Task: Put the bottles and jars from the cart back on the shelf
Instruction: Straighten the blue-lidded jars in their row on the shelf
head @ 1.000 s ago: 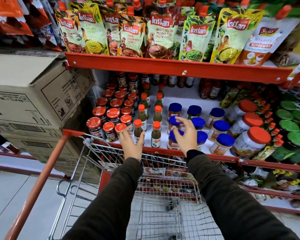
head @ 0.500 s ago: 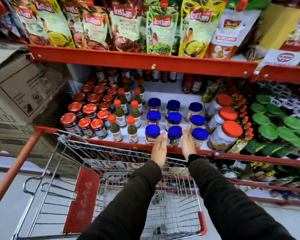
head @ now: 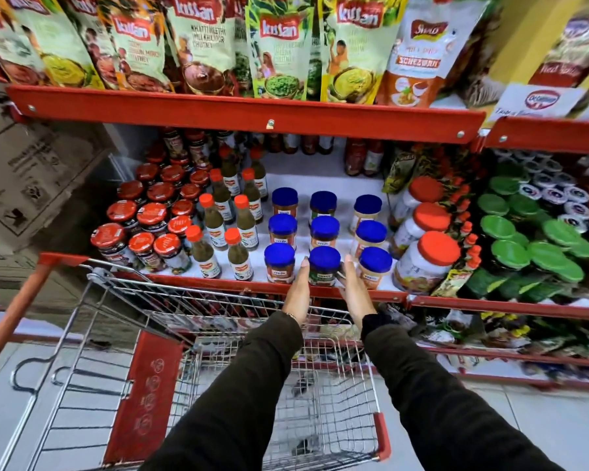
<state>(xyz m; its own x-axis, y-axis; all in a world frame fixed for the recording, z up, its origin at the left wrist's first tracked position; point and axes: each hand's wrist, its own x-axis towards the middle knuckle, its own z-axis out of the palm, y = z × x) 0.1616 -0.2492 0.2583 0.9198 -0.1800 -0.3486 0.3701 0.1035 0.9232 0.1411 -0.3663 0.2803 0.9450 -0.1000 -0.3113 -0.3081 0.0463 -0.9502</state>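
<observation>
Blue-lidded jars stand in three rows on the white shelf (head: 320,185) with the red front edge. My left hand (head: 298,290) and my right hand (head: 354,290) lie flat with straight fingers on either side of the front middle blue-lidded jar (head: 324,265), touching its sides. Left of the jars stand orange-capped green sauce bottles (head: 238,256) and red-lidded dark jars (head: 143,246). The wire cart (head: 198,297) is below my arms, and I see no bottles or jars in its basket.
Large orange-lidded jars (head: 422,260) and green-lidded packs (head: 524,253) fill the shelf's right side. Sauce pouches (head: 279,45) stand on the red shelf above. Cardboard boxes (head: 31,185) are stacked at the left. The cart's red handle (head: 14,311) points left.
My left hand left the green sauce bottles and my right hand came off a blue jar's lid. Both moved to the sides of the front middle jar. The view shifted right.
</observation>
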